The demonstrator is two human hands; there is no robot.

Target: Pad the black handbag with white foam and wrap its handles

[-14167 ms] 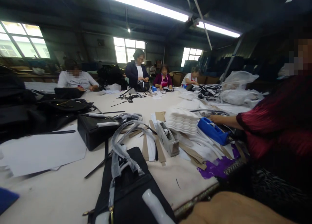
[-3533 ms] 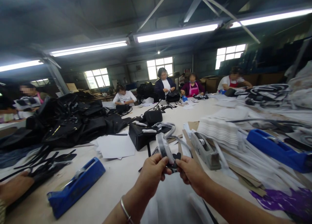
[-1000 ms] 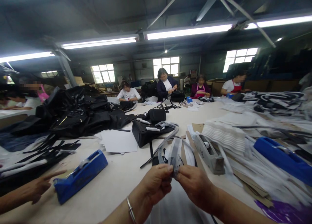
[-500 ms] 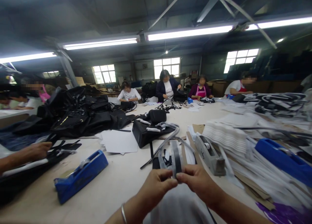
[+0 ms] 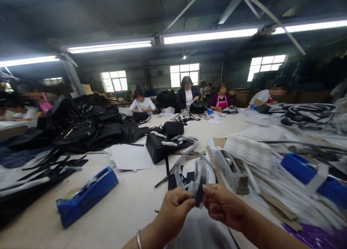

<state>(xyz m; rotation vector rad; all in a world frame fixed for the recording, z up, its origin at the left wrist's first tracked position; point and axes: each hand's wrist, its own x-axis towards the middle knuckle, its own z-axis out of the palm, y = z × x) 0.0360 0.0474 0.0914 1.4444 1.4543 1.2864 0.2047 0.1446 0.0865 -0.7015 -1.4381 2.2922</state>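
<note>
Overhead: linear fluorescent luminaires (image 5: 211,36) beneath a dark ceiling (image 5: 114,14) with diagonal struts. Rear: multi-pane windows (image 5: 184,74) set in a dim grey wall (image 5: 158,73). Below: a broad, pale tabletop (image 5: 130,194). Cardboard boxes (image 5: 244,97) stand behind it.

Strap (image 5: 200,194): black, wrapped in cloudy clear film (image 5: 198,174), film loose and creased along the edges. Bent into a narrow curved loop, roughly upright, pinched near the lower end. Raised above the bag (image 5: 172,184), not lying flat. Lower tip hidden; join to bag impossible to make out. Bag: black, low behind the strap, mostly covered. Dark left corner visible, with small white and dark bits in the middle, too blurred to identify. Closure and full outline hidden.
</note>
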